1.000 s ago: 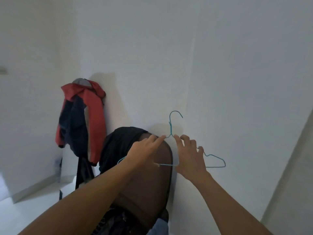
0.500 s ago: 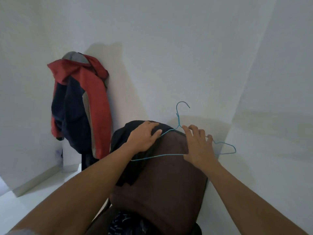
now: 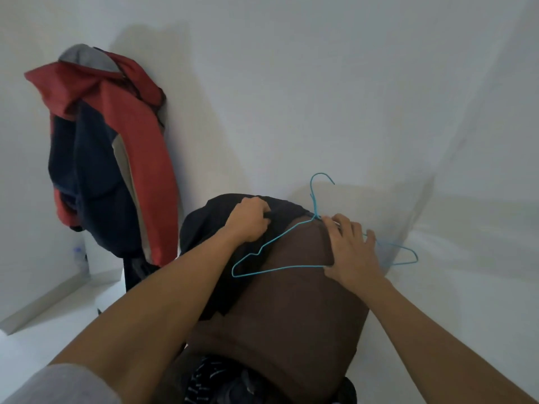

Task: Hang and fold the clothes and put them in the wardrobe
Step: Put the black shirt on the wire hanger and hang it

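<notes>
A thin blue wire hanger [image 3: 278, 246] lies against a dark brown garment [image 3: 297, 310] draped over a tall rounded object in the middle. My right hand [image 3: 350, 252] rests on the hanger's right half with fingers spread, thumb by the bottom bar. My left hand [image 3: 248, 223] grips a bunch of black cloth [image 3: 204, 228] at the top left of the pile, beside the hanger's left arm. The hook points up against the white wall.
A red, navy and grey jacket [image 3: 110, 158] hangs on the white wall at the left. White walls [image 3: 320, 83] close in behind and to the right. Patterned dark fabric [image 3: 210, 380] lies at the bottom. A pale floor and step [image 3: 52, 304] show at lower left.
The hanger came down from in front of the wall onto the brown garment. My left hand let go of the hanger's neck and took hold of the black cloth; the view tilted downward.
</notes>
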Demonstrator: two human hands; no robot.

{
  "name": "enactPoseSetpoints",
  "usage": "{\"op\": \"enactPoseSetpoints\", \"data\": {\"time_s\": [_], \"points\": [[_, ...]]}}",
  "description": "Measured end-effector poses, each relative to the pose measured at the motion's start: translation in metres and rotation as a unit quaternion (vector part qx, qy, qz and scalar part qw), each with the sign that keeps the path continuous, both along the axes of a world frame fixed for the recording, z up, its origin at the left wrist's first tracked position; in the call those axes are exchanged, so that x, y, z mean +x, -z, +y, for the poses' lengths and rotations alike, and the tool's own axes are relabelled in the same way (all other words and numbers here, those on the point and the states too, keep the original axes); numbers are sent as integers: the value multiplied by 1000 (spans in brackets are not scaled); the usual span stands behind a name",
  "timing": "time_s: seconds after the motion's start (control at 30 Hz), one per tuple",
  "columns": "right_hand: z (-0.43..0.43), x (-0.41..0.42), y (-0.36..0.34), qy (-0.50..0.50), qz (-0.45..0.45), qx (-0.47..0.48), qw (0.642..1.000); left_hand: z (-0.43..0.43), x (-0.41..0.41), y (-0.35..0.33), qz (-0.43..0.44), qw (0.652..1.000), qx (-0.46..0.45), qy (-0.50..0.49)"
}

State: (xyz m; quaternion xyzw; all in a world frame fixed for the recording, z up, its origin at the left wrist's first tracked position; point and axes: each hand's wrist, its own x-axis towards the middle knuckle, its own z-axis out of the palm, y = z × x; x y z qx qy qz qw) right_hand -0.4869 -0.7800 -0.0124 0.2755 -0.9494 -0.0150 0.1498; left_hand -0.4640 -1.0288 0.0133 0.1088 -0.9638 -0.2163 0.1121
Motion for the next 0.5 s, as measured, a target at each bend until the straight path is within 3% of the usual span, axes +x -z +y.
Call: {"op": "enactPoseSetpoints", "data": {"time_s": [0.27, 0.43, 0.5], "points": [[10, 11, 5, -35, 13, 18, 999, 2, 53, 2, -149, 962, 182, 141], [19, 18, 10, -33, 5, 41, 999, 5, 62, -5, -285, 936, 152, 144], [23, 18, 13, -24, 2, 42, 999, 9, 56, -10, -265, 945, 147, 123]]}}
